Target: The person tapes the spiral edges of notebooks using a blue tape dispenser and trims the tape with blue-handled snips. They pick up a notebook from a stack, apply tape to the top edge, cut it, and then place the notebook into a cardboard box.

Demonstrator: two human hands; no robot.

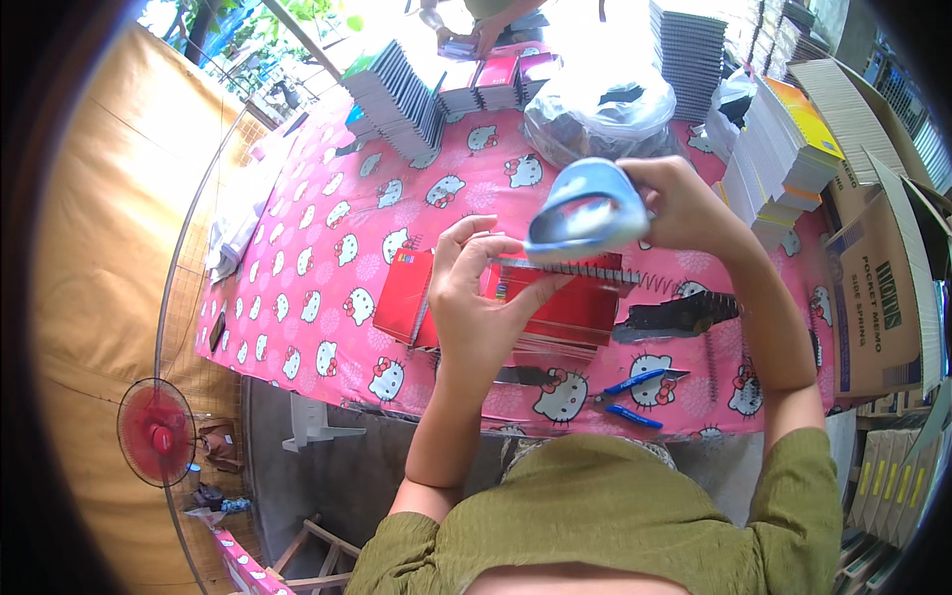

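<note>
My left hand [476, 302] grips a small red spiral-bound notebook [565, 297] over a pink table with a cartoon cat pattern [327, 258]. The notebook's wire spiral [575, 266] runs along its top edge. My right hand [684, 203] holds a light blue plastic tool [585, 213] pressed against that spiral. More red notebooks [412, 293] lie flat on the table under my hands. Loose black wire spirals [679, 315] lie to the right of them.
Blue-handled pliers [630, 397] lie near the front edge. Stacks of notebooks [397, 94] stand at the back left and stacks [783, 149] at the right, by an open cardboard box [878, 297]. A clear plastic bag [600, 114] sits behind. Another person's hands [476, 35] work at the far end. A red fan [156, 431] stands at lower left.
</note>
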